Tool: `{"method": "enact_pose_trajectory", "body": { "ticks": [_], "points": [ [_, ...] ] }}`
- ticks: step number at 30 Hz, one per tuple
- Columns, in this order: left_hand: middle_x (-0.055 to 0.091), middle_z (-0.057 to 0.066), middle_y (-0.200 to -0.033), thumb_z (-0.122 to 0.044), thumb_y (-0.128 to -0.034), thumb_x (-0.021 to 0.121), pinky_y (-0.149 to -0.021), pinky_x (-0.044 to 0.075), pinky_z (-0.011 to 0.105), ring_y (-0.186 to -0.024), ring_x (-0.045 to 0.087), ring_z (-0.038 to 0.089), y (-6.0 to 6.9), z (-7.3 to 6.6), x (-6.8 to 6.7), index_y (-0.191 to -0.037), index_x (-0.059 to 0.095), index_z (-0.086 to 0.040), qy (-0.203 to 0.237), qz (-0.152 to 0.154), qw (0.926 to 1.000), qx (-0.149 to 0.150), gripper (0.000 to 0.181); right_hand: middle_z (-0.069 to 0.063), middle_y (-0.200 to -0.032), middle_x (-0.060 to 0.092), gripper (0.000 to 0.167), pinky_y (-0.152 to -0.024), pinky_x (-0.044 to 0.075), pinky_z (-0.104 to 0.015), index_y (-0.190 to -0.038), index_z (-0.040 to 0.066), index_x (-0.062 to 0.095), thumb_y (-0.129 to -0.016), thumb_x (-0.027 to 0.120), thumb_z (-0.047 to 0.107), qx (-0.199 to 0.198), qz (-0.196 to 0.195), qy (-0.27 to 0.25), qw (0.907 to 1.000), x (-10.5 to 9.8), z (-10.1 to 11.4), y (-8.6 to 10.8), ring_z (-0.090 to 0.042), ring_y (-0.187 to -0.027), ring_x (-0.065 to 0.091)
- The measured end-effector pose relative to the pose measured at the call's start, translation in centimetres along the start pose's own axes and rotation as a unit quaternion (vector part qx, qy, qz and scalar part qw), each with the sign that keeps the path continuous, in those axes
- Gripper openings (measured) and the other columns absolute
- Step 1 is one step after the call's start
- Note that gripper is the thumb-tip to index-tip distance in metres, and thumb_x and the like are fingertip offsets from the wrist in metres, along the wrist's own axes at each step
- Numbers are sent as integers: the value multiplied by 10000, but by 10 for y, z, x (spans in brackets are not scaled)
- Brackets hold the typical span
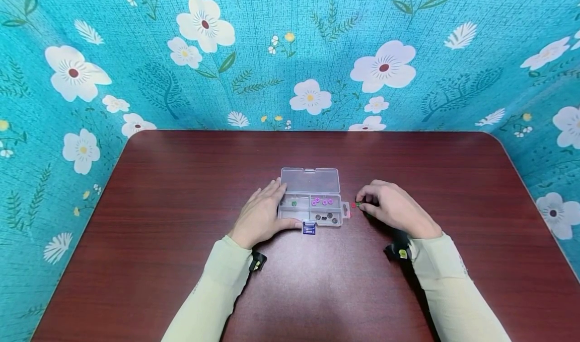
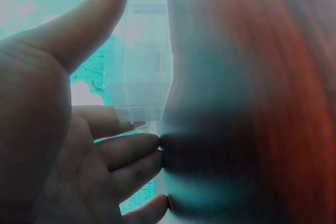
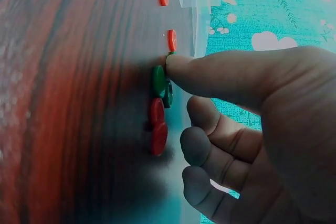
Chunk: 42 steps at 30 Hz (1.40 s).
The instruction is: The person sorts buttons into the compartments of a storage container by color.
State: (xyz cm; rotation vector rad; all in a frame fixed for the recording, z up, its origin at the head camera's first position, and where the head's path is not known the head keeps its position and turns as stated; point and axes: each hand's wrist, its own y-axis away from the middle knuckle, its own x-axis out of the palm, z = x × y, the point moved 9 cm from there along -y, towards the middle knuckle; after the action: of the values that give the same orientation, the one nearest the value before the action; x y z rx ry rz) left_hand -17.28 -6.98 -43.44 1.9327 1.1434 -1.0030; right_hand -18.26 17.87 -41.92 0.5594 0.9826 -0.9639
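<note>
A clear plastic compartment box (image 1: 310,209) lies on the table with its lid (image 1: 310,181) swung back and a blue latch (image 1: 309,227) at the front. My left hand (image 1: 262,213) holds its left end, thumb along the front wall, fingers by the left side. Purple buttons (image 1: 324,202) lie in the back right compartment, dark buttons (image 1: 330,215) in the front right, a green button (image 1: 294,204) in the back left. Right of the box, my right hand (image 1: 391,206) pinches a green button (image 1: 359,204) between thumb and index finger; the index fingertip is hidden in the right wrist view.
Red buttons (image 3: 159,139) and green buttons (image 3: 158,81) lie on the brown table (image 1: 181,181) beneath the right hand. Two more red buttons lie between that hand and the box's hanging tab (image 1: 346,210). A blue flowered cloth (image 1: 272,55) stands behind the table.
</note>
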Motion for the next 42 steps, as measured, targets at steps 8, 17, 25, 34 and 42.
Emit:
{"method": "enact_pose_trajectory", "body": {
  "ticks": [8,17,25,34,42],
  "points": [
    [276,136,-1627,-651,-779,758,-1228,177,455,-1505,253,264,0,0,0,-1549,373,-39,0,-1,10000,-22,1056,76,-833,582,99,-662,476,-300,-938,146,699,-891,741,70,142,92,-33,9999,1,-2,0,-87,-736,536],
    [275,133,-1629,-653,-781,754,-1228,175,458,-1508,245,259,1,0,0,-1553,366,-45,-14,26,10000,-47,1057,56,-832,574,101,-674,467,-306,-911,147,665,-893,733,75,322,178,-52,9993,3,-4,-1,-116,-744,537],
    [276,131,-1629,-669,-778,745,-1228,178,456,-1509,244,250,1,1,0,-1553,367,-46,-38,6,10000,-47,1064,49,-815,563,120,-673,455,-305,-865,157,640,-890,725,76,434,199,23,9989,2,-4,-1,-121,-743,529],
    [264,132,-1633,-661,-782,747,-1231,168,451,-1510,239,254,0,2,1,-1557,358,-45,-28,31,10000,-61,1064,62,-794,544,132,-652,435,-292,-862,175,624,-904,712,85,413,217,80,9989,3,-2,0,-106,-719,499],
    [262,127,-1635,-658,-782,750,-1230,169,451,-1511,236,250,0,1,1,-1556,360,-47,-36,48,9999,-82,1061,58,-791,534,136,-646,431,-296,-871,184,610,-912,712,104,348,174,149,9991,0,0,-2,-110,-711,499]
  ]
}}
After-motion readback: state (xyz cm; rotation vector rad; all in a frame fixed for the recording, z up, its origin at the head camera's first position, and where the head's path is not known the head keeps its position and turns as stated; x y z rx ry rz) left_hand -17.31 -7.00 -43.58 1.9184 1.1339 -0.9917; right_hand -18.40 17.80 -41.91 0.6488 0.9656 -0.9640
